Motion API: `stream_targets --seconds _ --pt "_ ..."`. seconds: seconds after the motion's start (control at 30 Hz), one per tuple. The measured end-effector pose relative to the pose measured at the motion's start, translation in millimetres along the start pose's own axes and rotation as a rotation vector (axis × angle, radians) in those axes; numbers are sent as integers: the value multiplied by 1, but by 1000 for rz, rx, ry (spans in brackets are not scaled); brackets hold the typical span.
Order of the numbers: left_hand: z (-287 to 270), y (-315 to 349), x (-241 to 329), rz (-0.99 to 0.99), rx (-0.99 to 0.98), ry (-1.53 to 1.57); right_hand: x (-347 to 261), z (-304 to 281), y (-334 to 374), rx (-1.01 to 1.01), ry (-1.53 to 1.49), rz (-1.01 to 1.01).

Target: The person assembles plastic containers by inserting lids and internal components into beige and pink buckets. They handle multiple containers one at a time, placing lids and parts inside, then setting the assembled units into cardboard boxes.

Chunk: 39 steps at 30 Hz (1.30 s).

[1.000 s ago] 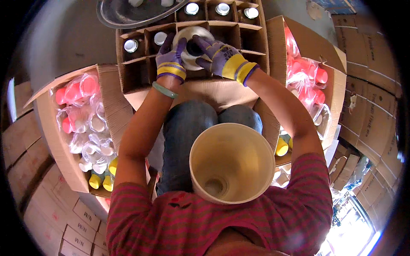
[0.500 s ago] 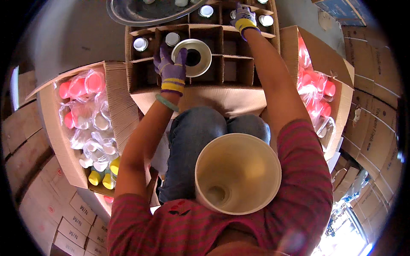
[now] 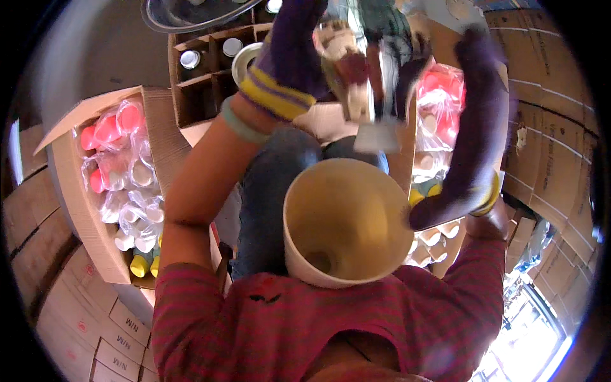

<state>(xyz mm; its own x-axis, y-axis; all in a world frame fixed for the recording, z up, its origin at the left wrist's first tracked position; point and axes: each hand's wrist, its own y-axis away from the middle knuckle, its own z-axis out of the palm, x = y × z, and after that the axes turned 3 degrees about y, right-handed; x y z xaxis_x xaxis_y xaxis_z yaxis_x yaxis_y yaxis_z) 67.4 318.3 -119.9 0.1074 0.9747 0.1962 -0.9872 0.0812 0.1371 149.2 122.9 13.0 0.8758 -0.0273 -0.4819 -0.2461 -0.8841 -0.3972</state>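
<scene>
A shiny, mirror-like flask (image 3: 389,63) hangs in front of the divided carton, its narrowing end with a pale cap (image 3: 377,138) pointing down toward me. My left hand (image 3: 296,54), in a purple glove with yellow bands, grips the flask's left side; its fingertips are partly hidden. To the right, my gloved right hand (image 3: 468,137) is blurred and apart from the flask, thumb and fingers spread. A large cream tub (image 3: 302,223) rests against me on my lap, mouth up. Behind my left wrist a pale round vessel (image 3: 242,62) sits in the carton.
The divided carton (image 3: 191,124) holds white-capped items (image 3: 190,59). A metal basin (image 3: 167,27) is at its far left. An open carton (image 3: 121,270) of pink- and yellow-topped items stands left, a similar carton (image 3: 455,254) right. Stacked boxes (image 3: 547,134) line the right side.
The right hand has come back from the far carton to the right side, spread. The left hand has left the pale vessel and risen; a shiny flask is now in it.
</scene>
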Motion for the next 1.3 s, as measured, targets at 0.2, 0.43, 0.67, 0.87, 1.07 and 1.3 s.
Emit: stream_targets --seconds 0.2,0.43,0.67,0.87,1.07,1.3 --pt "68 107 -34 50 -79 -671 15 -33 73 236 -914 603" --pt "82 190 -48 -110 -75 -1011 -67 -14 83 -364 -725 373" --pt "57 203 -80 84 -126 -761 -78 -16 81 -700 -731 493" --pt "0 161 -42 -9 17 -374 -67 -18 24 -990 -773 68" --pt "-104 73 18 135 537 -2099 -79 5 -10 -1102 -421 -220" --pt "-171 44 31 -235 744 -2526 -106 1 -29 -1316 -226 157"
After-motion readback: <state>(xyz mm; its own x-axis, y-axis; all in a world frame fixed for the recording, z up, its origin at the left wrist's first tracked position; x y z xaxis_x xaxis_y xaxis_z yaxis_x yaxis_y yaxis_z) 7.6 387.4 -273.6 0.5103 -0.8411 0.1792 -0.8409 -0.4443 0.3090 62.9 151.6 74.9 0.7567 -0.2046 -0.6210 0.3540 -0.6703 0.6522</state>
